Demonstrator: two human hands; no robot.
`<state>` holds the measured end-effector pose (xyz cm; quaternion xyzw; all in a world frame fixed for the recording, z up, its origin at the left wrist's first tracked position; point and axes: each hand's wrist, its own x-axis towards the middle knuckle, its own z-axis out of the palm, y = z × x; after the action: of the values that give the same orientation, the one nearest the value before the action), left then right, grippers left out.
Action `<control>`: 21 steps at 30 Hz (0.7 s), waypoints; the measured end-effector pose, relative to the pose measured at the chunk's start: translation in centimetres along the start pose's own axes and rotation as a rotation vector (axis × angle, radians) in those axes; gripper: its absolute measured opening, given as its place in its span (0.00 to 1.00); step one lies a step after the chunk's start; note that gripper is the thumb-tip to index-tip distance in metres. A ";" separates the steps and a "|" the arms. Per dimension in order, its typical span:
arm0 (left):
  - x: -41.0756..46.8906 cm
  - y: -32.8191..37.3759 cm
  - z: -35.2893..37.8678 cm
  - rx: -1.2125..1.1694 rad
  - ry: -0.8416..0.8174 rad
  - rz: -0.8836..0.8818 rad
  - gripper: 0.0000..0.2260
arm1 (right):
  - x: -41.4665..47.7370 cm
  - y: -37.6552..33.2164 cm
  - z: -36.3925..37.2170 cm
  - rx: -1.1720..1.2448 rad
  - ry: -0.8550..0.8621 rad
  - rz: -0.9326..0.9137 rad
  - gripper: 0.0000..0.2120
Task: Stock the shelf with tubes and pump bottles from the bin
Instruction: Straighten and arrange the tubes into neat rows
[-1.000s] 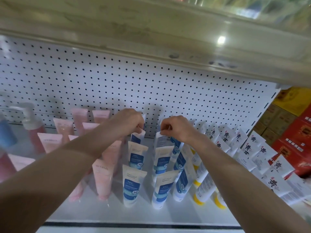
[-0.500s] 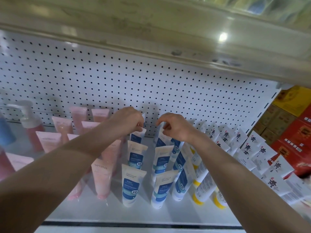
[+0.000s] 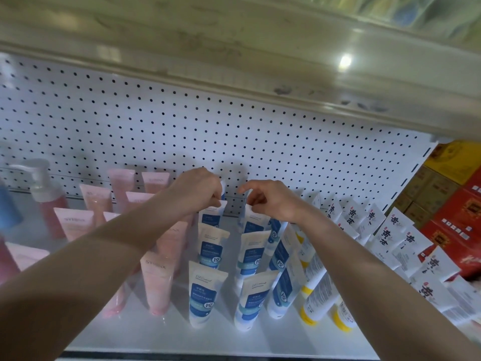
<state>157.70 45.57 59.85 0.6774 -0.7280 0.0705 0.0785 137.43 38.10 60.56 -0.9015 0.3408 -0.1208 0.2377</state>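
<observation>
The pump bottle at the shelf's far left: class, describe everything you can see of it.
The pump bottle stands upright at the back left of the white shelf, near the pegboard. It has a white pump head with its spout pointing left, and a pinkish-red body, seemingly plastic. It is blurred, so no label can be read. Neither the left hand nor the right hand touches it. Pink tubes stand to its right; whether they touch it cannot be told.

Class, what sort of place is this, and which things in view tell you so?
Probably a shop aisle: a white pegboard-backed shelf, rows of blue-and-white tubes, stacked red cartons beside it.
</observation>
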 end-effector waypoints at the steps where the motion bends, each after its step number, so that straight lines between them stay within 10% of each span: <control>1: 0.0 -0.1 0.0 -0.005 -0.006 -0.003 0.08 | 0.1 0.1 0.0 0.014 0.008 -0.001 0.19; 11: 0.4 -1.3 -1.5 -0.080 0.081 -0.107 0.10 | 2.6 1.4 -2.4 -0.104 0.245 0.129 0.16; 21: 3.5 -0.4 -0.9 0.008 -0.072 -0.148 0.09 | 4.5 2.2 -1.1 -0.329 0.070 0.130 0.17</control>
<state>157.88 42.28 61.52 0.7318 -0.6779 0.0431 0.0544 139.07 33.29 60.61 -0.8996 0.4215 -0.0792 0.0821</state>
